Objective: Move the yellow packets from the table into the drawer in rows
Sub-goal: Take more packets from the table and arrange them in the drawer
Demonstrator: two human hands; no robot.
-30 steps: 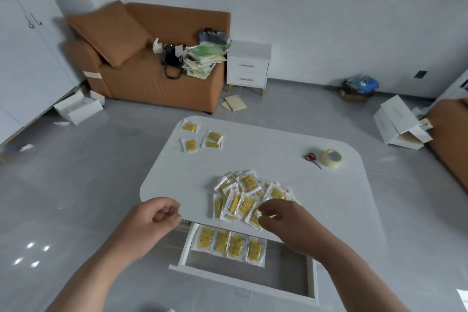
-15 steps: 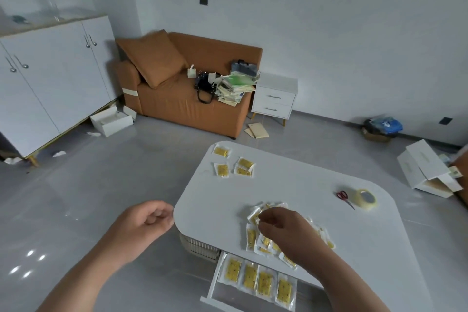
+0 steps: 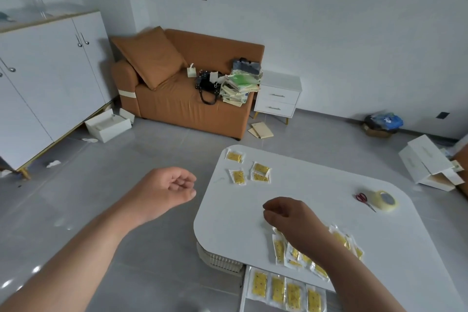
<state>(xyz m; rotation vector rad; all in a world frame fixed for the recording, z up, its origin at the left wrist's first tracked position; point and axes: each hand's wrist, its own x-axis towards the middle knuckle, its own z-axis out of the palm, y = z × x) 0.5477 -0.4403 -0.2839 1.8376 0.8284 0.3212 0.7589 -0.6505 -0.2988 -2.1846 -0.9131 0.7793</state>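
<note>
Grey floor [image 3: 101, 172] surrounds a white counter [image 3: 316, 185]. The drawer [image 3: 243, 289] under its near edge holds one row of four packets [image 3: 277, 289], so the job looks barely begun. A pile [image 3: 279, 248] waits at the near edge, with four strays [image 3: 260, 168] at the far corner. The right grip [image 3: 291, 220] hovers curled over the pile's far end; whether it pinches a packet I cannot tell. The left grip [image 3: 172, 191] hangs loosely curled and empty, off the counter's side.
</note>
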